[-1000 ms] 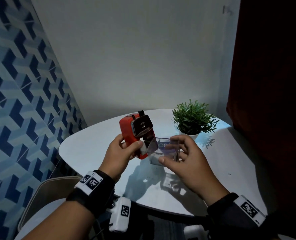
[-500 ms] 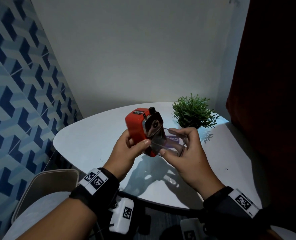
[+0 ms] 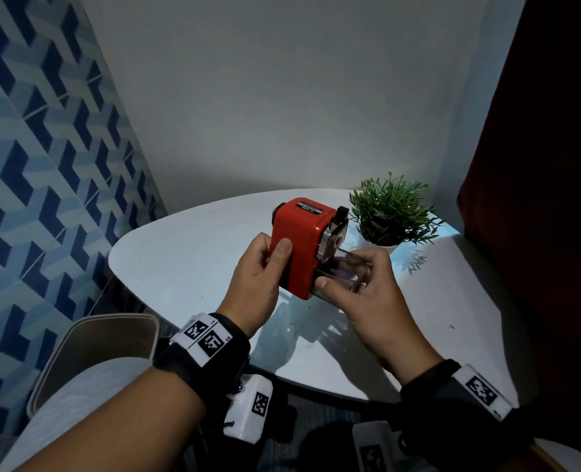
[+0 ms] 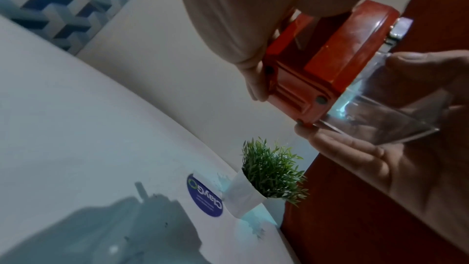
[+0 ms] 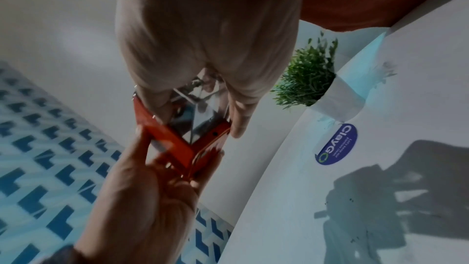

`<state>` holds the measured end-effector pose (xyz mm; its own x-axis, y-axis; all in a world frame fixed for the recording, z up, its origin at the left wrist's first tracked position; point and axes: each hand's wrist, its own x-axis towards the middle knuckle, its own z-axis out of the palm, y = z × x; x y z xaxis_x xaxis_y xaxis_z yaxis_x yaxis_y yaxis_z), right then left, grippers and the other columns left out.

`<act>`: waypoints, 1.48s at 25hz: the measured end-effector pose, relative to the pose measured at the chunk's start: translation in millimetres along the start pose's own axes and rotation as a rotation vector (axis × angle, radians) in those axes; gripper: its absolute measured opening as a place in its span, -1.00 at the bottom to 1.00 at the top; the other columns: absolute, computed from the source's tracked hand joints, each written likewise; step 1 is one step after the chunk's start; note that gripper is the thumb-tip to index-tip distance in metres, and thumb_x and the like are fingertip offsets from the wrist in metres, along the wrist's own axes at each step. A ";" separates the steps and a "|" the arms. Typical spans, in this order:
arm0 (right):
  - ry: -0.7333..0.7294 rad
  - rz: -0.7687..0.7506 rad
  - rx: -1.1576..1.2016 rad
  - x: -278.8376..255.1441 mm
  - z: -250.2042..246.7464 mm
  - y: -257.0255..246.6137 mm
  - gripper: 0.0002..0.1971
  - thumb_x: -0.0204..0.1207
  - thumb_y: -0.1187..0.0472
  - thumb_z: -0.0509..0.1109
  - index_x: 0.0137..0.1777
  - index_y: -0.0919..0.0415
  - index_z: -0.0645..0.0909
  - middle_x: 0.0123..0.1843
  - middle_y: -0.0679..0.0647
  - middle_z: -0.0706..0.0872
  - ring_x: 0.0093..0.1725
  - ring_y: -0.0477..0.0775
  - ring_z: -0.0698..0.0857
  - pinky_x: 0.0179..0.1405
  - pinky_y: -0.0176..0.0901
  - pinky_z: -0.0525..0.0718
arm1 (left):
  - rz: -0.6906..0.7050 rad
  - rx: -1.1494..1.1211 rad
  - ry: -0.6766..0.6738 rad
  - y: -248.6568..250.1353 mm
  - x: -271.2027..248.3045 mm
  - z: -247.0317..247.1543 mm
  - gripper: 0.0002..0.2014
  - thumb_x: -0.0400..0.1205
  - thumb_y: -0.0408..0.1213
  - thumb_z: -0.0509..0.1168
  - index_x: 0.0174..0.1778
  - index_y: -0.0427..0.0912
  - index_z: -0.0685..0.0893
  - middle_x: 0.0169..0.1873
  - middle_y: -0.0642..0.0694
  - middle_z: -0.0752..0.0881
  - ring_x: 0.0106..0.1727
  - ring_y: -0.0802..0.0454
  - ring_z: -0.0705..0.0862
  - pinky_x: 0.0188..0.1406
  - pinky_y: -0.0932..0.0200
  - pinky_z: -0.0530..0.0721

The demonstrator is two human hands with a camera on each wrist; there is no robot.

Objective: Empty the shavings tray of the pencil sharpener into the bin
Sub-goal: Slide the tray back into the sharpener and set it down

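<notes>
In the head view my left hand (image 3: 265, 264) grips the red pencil sharpener (image 3: 302, 247) above the white table (image 3: 187, 253), thumb on its near side. My right hand (image 3: 357, 284) pinches the clear shavings tray (image 3: 335, 272), whose inner end sits in the sharpener's open front. From the left wrist view the sharpener's underside (image 4: 317, 67) shows, with the tray (image 4: 380, 111) sticking out into my right hand (image 4: 380, 158); the tray looks clear apart from a few specks. The right wrist view shows the tray (image 5: 203, 111) between my right fingers (image 5: 238, 119), against the sharpener (image 5: 172, 144).
A beige bin (image 3: 78, 338) stands on the floor left of the table, below my left forearm. A small green plant in a white pot (image 3: 391, 212) stands at the table's far right beside a blue sticker (image 4: 204, 196). A dark red curtain (image 3: 537, 165) hangs at the right.
The sharpener has turned so its top faces me. The tray, earlier held loose beside it, now has its end inside the sharpener's front. Both hands moved slightly away from me.
</notes>
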<state>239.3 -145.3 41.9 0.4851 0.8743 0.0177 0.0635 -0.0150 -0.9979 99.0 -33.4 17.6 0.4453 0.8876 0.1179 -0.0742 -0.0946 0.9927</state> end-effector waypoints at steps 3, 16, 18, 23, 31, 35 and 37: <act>-0.028 0.024 -0.031 -7.6 9.3 -1.5 -0.28 0.56 0.29 0.60 0.54 -0.15 0.27 0.37 -0.13 0.66 0.28 -0.30 0.75 0.15 -0.49 0.70 | -0.033 -0.049 -0.015 2.4 -0.6 0.7 -0.48 0.62 0.38 0.33 0.11 -0.04 0.54 -0.24 -0.08 0.80 -0.25 0.05 0.73 -0.19 0.10 0.66; -0.005 0.026 -0.100 1.5 23.3 -11.9 -0.49 0.56 0.21 0.60 0.34 0.00 0.37 0.21 -0.10 0.67 -0.06 -0.56 0.76 0.26 -0.11 0.77 | 0.079 -0.060 -0.047 -3.8 5.1 -0.1 -0.40 0.76 0.12 0.24 0.75 0.09 0.42 0.51 -0.12 0.73 0.54 -0.19 0.72 0.56 -0.48 0.63; 0.033 0.015 -0.065 1.1 20.6 -10.5 -0.53 0.55 0.22 0.60 0.29 -0.01 0.40 0.21 -0.05 0.68 0.09 -0.31 0.79 0.28 -0.04 0.79 | 0.057 -0.083 -0.014 0.8 4.8 1.3 -0.26 0.65 0.20 0.40 0.76 0.08 0.41 0.45 -0.14 0.78 0.47 -0.18 0.77 0.54 -0.43 0.67; -0.116 0.052 0.046 0.5 11.2 -13.2 -0.51 0.62 0.34 0.52 0.46 0.21 0.41 0.32 0.20 0.77 0.11 -0.28 0.84 0.01 -0.34 0.82 | 0.137 -0.052 -0.017 11.8 5.9 -5.7 0.09 0.34 0.55 0.48 0.74 0.06 0.40 0.43 -0.07 0.74 0.38 0.03 0.77 0.36 0.00 0.75; -0.154 0.017 0.132 3.1 20.5 -7.4 -0.22 0.34 -0.06 0.61 0.55 -0.05 0.38 0.42 0.01 0.75 0.43 -0.01 0.75 0.48 0.19 0.71 | 0.153 -0.053 -0.066 -0.5 -2.6 9.3 0.07 0.49 0.62 0.18 0.73 -0.13 0.39 0.50 -0.26 0.69 0.50 -0.27 0.72 0.54 -0.44 0.64; -0.157 0.015 0.136 2.9 24.4 -6.1 -0.18 0.31 -0.09 0.61 0.55 -0.08 0.33 0.36 -0.12 0.78 0.37 -0.16 0.78 0.44 -0.07 0.70 | 0.098 -0.048 -0.107 -8.7 -2.3 15.2 0.06 0.49 0.63 0.17 0.75 -0.08 0.37 0.57 -0.25 0.63 0.57 -0.22 0.68 0.59 -0.42 0.61; -0.137 0.011 0.132 2.7 26.3 -2.3 -0.14 0.30 -0.07 0.63 0.57 -0.08 0.29 0.36 -0.12 0.77 0.36 -0.16 0.78 0.43 -0.09 0.70 | 0.071 -0.053 -0.097 -9.0 -3.2 16.4 0.06 0.48 0.63 0.20 0.75 -0.08 0.38 0.53 -0.23 0.67 0.53 -0.19 0.70 0.57 -0.35 0.65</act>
<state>217.6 -130.2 42.6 0.3614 0.9324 0.0073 -0.0600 0.0311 -0.9977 112.9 -42.8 8.7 0.5213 0.8314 0.1922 -0.1548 -0.1294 0.9794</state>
